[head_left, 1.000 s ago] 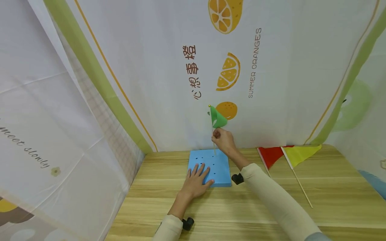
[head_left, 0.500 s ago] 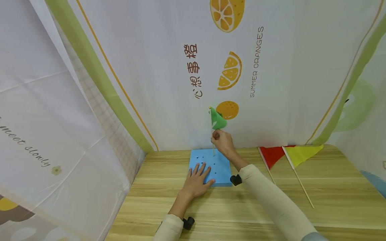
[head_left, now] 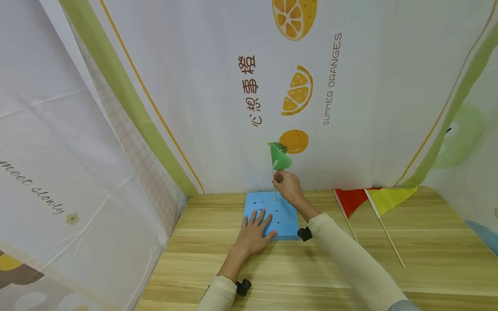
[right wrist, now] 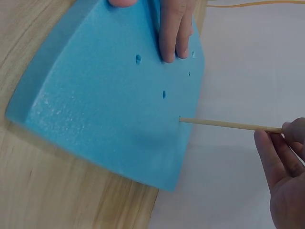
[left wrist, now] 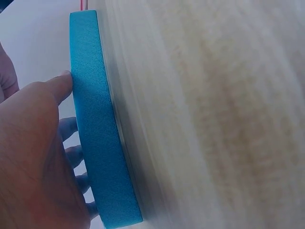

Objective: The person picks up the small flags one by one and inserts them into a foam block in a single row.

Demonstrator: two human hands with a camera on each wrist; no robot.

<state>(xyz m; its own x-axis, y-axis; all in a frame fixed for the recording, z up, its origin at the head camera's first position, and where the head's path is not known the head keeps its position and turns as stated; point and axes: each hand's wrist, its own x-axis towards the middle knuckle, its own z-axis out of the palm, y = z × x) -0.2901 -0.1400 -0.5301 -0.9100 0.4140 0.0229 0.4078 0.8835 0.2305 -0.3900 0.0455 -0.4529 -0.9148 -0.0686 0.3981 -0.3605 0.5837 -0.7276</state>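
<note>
My right hand (head_left: 288, 185) pinches the thin wooden stick of a green pennant flag (head_left: 280, 157) between thumb and fingers. The stick (right wrist: 219, 124) stands nearly upright, its lower end at a hole near the far right of a blue foam block (right wrist: 100, 95). How deep the tip sits I cannot tell. Fingers spread, my left hand (head_left: 253, 236) rests flat on the block's near left part. In the left wrist view its thumb (left wrist: 61, 86) lies by the block's top edge. Several small holes dot the block; the left hand may cover others.
To the right on the wooden table (head_left: 319, 276) lie a red pennant flag (head_left: 350, 201) and a yellow pennant flag (head_left: 391, 199), their sticks pointing toward me. A white printed curtain (head_left: 202, 108) hangs behind the table's far edge and along the left side.
My right hand has come down slightly with the green flag, bringing the stick's lower end to the hole. The left hand stays on the block.
</note>
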